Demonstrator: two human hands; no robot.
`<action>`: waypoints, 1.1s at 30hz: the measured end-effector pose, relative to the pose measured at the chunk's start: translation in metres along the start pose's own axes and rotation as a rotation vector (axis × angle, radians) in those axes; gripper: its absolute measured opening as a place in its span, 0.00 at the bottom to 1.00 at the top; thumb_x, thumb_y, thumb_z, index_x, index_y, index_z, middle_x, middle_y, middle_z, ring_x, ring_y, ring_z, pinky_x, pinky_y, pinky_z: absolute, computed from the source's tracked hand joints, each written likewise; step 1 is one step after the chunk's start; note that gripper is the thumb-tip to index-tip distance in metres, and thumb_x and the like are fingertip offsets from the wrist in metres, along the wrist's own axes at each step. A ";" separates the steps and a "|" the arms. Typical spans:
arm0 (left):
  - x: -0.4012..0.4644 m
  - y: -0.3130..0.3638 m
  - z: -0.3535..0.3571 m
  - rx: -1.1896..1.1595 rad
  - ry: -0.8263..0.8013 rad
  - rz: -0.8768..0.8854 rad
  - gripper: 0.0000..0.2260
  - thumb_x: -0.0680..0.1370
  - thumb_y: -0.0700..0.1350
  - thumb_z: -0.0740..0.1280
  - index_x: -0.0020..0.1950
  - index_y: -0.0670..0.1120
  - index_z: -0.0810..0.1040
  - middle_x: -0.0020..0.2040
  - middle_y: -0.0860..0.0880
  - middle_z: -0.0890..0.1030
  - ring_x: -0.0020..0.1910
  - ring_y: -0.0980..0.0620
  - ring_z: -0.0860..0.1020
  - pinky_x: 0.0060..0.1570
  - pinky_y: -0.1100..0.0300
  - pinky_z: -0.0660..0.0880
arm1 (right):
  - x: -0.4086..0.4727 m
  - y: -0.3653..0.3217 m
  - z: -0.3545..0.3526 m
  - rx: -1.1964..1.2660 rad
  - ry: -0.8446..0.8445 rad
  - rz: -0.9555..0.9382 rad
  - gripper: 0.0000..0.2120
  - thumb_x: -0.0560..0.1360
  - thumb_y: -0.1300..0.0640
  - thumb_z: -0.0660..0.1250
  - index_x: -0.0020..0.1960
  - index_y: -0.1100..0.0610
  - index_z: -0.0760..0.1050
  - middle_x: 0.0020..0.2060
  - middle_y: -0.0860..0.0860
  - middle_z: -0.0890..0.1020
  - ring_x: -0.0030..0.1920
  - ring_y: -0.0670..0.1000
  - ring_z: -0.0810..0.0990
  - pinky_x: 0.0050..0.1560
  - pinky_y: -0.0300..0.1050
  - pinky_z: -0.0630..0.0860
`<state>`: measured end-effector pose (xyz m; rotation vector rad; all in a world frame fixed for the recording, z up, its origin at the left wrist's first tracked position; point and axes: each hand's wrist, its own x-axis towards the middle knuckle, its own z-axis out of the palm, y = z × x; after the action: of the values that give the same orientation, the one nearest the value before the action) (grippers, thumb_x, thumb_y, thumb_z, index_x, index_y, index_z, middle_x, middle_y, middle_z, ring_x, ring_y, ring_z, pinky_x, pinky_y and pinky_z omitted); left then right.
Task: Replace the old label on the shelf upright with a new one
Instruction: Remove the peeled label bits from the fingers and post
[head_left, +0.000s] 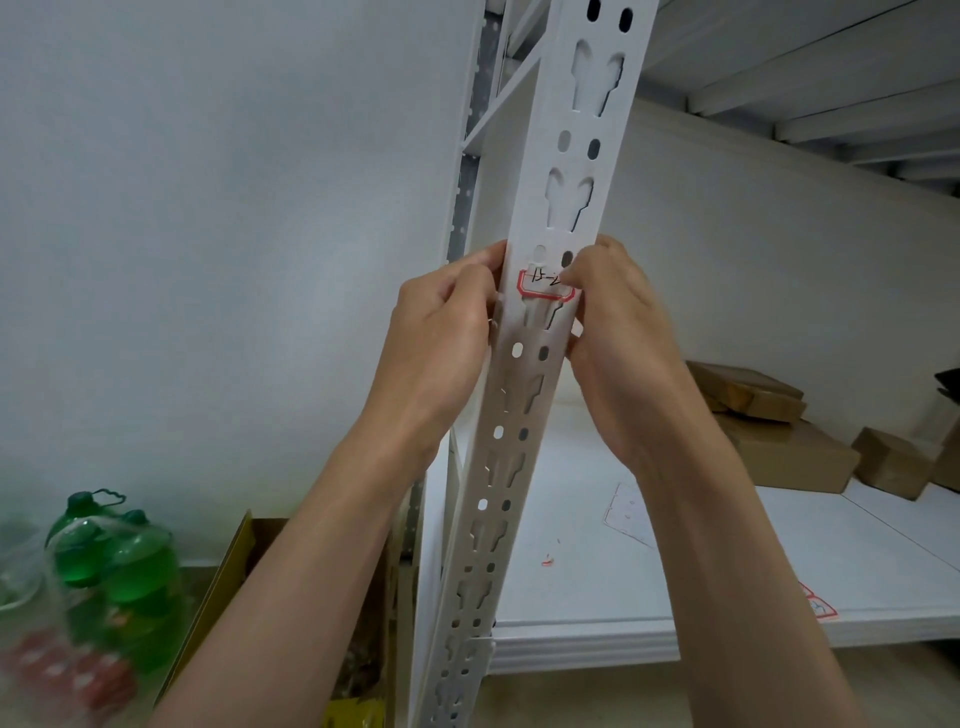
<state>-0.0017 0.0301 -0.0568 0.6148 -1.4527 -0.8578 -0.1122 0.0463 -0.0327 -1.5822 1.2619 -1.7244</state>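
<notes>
Red-bordered label (545, 287) seated on shelf upright (558, 218), between slots. Upright's left edge gripped by left hand (441, 332); label's right end pinched by right hand (615, 332). Corners best pressed flat, level.

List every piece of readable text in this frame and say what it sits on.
"15-" then one or two characters hidden by the right hand: handwritten on the red-bordered label on the shelf upright.
Red-bordered labels at the shelf board's front edge: markings too blurred to read.
Green bottles, lower left: wrapper print too blurred to read.
</notes>
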 end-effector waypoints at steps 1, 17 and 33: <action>0.000 0.000 0.000 -0.005 0.000 -0.002 0.21 0.86 0.43 0.54 0.47 0.64 0.81 0.44 0.60 0.86 0.48 0.55 0.83 0.53 0.60 0.80 | -0.001 0.000 -0.001 0.026 -0.005 0.006 0.07 0.83 0.56 0.55 0.52 0.51 0.71 0.50 0.46 0.82 0.51 0.47 0.83 0.47 0.40 0.79; 0.000 -0.002 0.001 -0.036 0.007 0.006 0.18 0.86 0.46 0.56 0.49 0.60 0.85 0.47 0.55 0.87 0.51 0.56 0.84 0.60 0.53 0.80 | 0.008 0.007 0.014 -0.229 0.074 -0.157 0.13 0.77 0.50 0.65 0.58 0.53 0.66 0.53 0.52 0.76 0.45 0.46 0.78 0.38 0.39 0.73; -0.002 0.002 -0.001 0.009 -0.001 0.023 0.26 0.86 0.46 0.56 0.35 0.68 0.82 0.41 0.59 0.86 0.46 0.57 0.83 0.52 0.61 0.81 | 0.002 0.001 0.010 -0.097 0.026 -0.038 0.05 0.83 0.52 0.55 0.57 0.51 0.63 0.45 0.45 0.72 0.43 0.43 0.74 0.38 0.37 0.69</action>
<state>-0.0003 0.0323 -0.0565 0.6030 -1.4628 -0.8347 -0.1032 0.0408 -0.0329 -1.6529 1.3550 -1.7363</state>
